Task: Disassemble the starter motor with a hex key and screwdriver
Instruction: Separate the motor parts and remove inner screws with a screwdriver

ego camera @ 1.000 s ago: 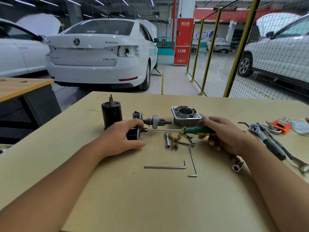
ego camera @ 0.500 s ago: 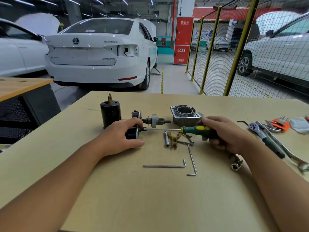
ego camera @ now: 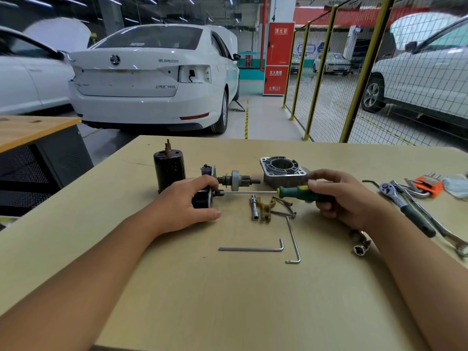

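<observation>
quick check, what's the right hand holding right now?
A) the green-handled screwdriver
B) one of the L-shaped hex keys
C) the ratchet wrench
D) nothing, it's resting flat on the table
A: the right hand grips the green-handled screwdriver, whose shaft runs to the black motor part held by the left hand; both hex keys lie untouched on the table.

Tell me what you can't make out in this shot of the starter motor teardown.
Head view only:
- Screwdriver tip: too small to see how it seats in the black motor part.
- That part's body: mostly covered by the left hand.
- Screwdriver handle's rear: wrapped by the right hand.
- Wrench end: cut off by the right edge.
</observation>
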A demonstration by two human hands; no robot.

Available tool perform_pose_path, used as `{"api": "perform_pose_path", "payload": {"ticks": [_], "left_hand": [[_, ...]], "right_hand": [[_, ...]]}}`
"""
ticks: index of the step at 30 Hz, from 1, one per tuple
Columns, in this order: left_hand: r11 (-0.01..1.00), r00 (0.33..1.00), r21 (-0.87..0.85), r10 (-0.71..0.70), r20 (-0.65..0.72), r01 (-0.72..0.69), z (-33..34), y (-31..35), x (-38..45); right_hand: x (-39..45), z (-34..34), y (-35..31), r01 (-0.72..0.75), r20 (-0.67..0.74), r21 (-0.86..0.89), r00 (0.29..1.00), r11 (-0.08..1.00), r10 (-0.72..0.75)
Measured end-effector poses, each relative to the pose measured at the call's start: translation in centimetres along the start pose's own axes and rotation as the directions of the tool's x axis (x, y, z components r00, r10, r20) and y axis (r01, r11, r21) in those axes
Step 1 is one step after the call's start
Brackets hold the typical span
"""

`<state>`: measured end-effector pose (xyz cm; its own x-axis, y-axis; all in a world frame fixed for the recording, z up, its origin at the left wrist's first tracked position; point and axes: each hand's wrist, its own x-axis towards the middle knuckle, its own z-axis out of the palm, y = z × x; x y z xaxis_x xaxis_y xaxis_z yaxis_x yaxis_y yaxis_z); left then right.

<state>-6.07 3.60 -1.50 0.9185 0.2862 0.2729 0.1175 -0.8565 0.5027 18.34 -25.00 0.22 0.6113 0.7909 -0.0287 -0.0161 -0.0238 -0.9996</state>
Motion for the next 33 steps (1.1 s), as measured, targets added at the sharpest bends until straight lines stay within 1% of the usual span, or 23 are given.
{"api": "perform_pose_path", "payload": {"ticks": [2, 3, 6, 8, 10, 11, 13, 16, 18, 21, 23, 25, 28, 30, 31, 33], "left_hand": [[1.0, 1.0, -0.002, 0.0, -0.002, 0.0, 0.02, 0.03, 0.0], [1.0, 1.0, -0.001, 0.0, 0.0, 0.0, 0.01, 0.05, 0.01], [1.0, 1.0, -0.004, -0.004, 0.006, 0.004, -0.06, 0.1, -0.08], [1.0, 1.0, -0.007, -0.003, -0.001, 0.003, -0.12, 0.15, -0.15], [1.0, 1.0, -0.008, -0.003, -0.002, 0.003, -0.13, 0.25, -0.12], [1.0, 1.0, -0.009, -0.003, -0.003, 0.003, -0.14, 0.31, -0.09], [1.0, 1.0, -0.008, 0.0, -0.004, 0.0, -0.17, 0.43, -0.12], [1.0, 1.0, -0.008, 0.011, 0.001, -0.011, -0.18, 0.53, -0.2], [1.0, 1.0, -0.008, 0.012, 0.001, -0.012, -0.2, 0.56, -0.19], [1.0, 1.0, -0.012, 0.016, -0.001, -0.016, -0.24, 0.64, -0.13], [1.0, 1.0, -0.014, 0.017, 0.0, -0.017, -0.2, 0.67, -0.15], [1.0, 1.0, -0.014, 0.012, -0.003, -0.012, -0.2, 0.64, -0.2], [1.0, 1.0, -0.009, 0.015, 0.001, -0.015, -0.22, 0.64, -0.16], [1.0, 1.0, -0.004, 0.019, -0.002, -0.019, -0.21, 0.61, -0.17], [1.0, 1.0, -0.002, 0.02, -0.003, -0.02, -0.22, 0.59, -0.18], [1.0, 1.0, -0.005, 0.016, -0.001, -0.016, -0.23, 0.52, -0.13]], "right_hand": [[-0.04, 0.01, 0.15, 0.028, 0.03, 0.093, 0.999, 0.995, -0.031], [-0.07, 0.09, 0.14, 0.024, 0.03, 0.097, 0.999, 0.995, -0.027], [-0.12, 0.46, -0.14, -0.028, 0.014, -0.016, 0.999, 0.999, 0.028], [0.02, 0.3, -0.23, -0.074, -0.029, -0.093, 0.997, 0.993, 0.071], [0.15, -0.02, -0.22, -0.092, -0.045, -0.104, 0.995, 0.99, 0.088], [0.15, -0.14, -0.15, -0.073, -0.023, -0.093, 0.997, 0.993, 0.071], [0.16, -0.29, 0.12, -0.009, 0.04, 0.001, 0.999, 1.0, 0.008], [0.23, -0.14, 0.47, 0.028, 0.026, 0.098, 0.999, 0.995, -0.031], [0.17, 0.24, 0.31, 0.007, 0.013, 0.089, 1.0, 0.996, -0.008], [0.17, 0.45, -0.04, -0.046, -0.027, -0.04, 0.999, 0.998, 0.044], [0.19, 0.23, -0.15, -0.068, -0.041, -0.065, 0.997, 0.996, 0.065], [0.11, 0.03, -0.14, -0.049, -0.02, -0.061, 0.999, 0.997, 0.048], [0.01, -0.12, 0.09, -0.001, 0.032, 0.07, 0.999, 0.998, -0.002], [0.03, 0.02, 0.15, 0.009, 0.026, 0.129, 1.0, 0.992, -0.013], [0.03, 0.22, 0.1, 0.001, 0.018, 0.119, 1.0, 0.993, -0.003], [0.01, 0.55, -0.06, -0.032, -0.003, 0.032, 0.999, 0.999, 0.032]]}}
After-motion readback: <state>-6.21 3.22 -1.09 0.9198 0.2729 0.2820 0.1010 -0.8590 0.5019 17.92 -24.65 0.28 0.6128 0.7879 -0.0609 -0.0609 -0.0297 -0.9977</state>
